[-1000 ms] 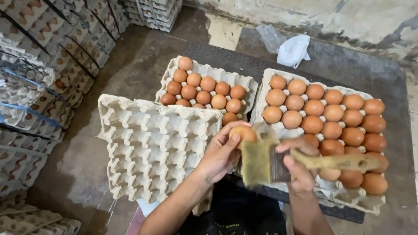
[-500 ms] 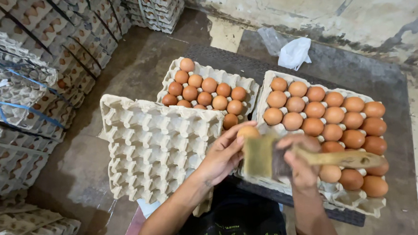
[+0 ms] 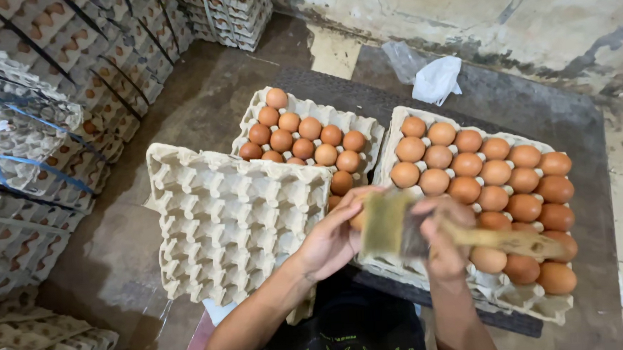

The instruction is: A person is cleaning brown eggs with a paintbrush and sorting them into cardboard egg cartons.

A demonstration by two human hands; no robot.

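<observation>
My left hand [image 3: 331,239] holds a brown egg [image 3: 357,218] that is mostly hidden behind a flat paintbrush. My right hand [image 3: 442,236] grips that wooden-handled paintbrush [image 3: 428,231], with its pale bristles laid across the egg. Both hands hover over the near left corner of a cardboard tray of brown eggs [image 3: 410,268]. A stack of empty cardboard egg trays [image 3: 236,228] lies just left of my left hand. Behind it sits a second tray partly filled with brown eggs [image 3: 361,126].
Tall stacks of egg trays [image 3: 32,140] line the left side, some tied with blue strapping. More stacks [image 3: 228,12] stand at the back. A white plastic bag [image 3: 436,80] lies on the dark floor by the stained wall.
The brush has shifted slightly against the egg, its bristles blurred. My hands stay over the same tray corner.
</observation>
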